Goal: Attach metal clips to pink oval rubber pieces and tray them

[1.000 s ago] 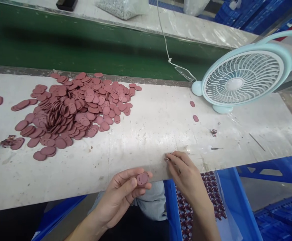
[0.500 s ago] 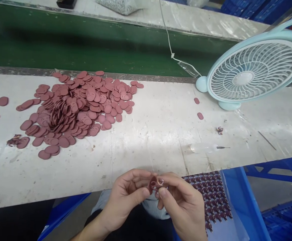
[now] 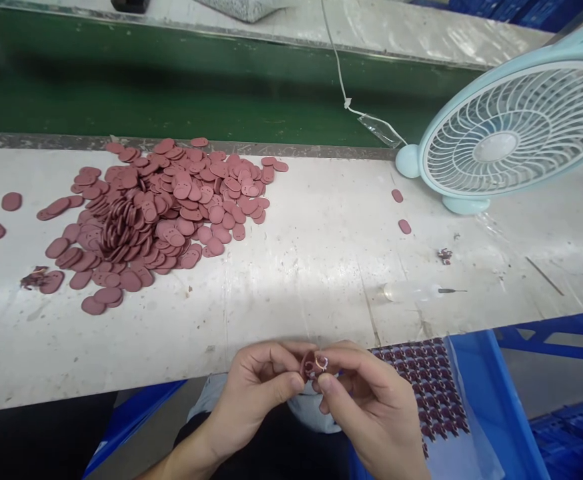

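My left hand [image 3: 259, 383] pinches a dark red oval piece [image 3: 307, 365] between thumb and fingers, at the table's front edge. Close against it, my right hand [image 3: 366, 397] grips a small dark red part with light, wire-like bits [image 3: 321, 363]. The two parts meet or nearly meet; the fingers partly hide where. A large heap of dark red oval pieces [image 3: 171, 207] lies on the white table [image 3: 311, 267] at the left. Under my right hand's side, rows of small dark red parts [image 3: 429, 380] rest on a sheet in a blue crate [image 3: 504, 400].
A light blue fan [image 3: 494, 147] stands at the right. Near it lie two loose oval pieces [image 3: 404, 227], a clear bottle with a thin needle tip [image 3: 411, 291] and a small tangled scrap [image 3: 444, 256]. A green strip [image 3: 221, 100] runs behind the table.
The view has shifted slightly. Both hands stay together with the same pieces, and the oval piece in my left hand appears turned a little.
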### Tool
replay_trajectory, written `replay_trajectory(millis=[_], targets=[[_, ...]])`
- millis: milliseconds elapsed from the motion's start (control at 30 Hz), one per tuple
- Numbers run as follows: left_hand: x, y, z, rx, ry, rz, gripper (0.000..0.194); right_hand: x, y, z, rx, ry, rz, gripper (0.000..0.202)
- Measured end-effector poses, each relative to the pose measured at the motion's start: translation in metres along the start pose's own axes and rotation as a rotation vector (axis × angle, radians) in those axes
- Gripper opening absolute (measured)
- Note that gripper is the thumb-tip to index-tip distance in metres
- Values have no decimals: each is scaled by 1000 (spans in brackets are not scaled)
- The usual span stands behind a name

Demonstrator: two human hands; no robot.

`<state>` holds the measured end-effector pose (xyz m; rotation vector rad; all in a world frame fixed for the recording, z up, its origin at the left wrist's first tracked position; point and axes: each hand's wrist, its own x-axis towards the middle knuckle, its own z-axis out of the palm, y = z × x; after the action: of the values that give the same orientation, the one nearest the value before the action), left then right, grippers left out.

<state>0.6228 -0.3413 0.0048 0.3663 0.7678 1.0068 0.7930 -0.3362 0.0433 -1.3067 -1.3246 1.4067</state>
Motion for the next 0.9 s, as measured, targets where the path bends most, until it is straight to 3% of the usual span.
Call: replay_trajectory(millis=[167,400,567,900], targets=[[-1,-2,3,2,-4,2,10,-1,0,-5,-83,-29,-33,30],[-2,-9,6,28,80,41,12,-2,3,0,24,38,2,25],[-4,-11,2,70,77,45,10,1,2,1,72,35,44,18],[-6,-7,5,92,110,46,11,-1,2,4,69,44,-19,24]])
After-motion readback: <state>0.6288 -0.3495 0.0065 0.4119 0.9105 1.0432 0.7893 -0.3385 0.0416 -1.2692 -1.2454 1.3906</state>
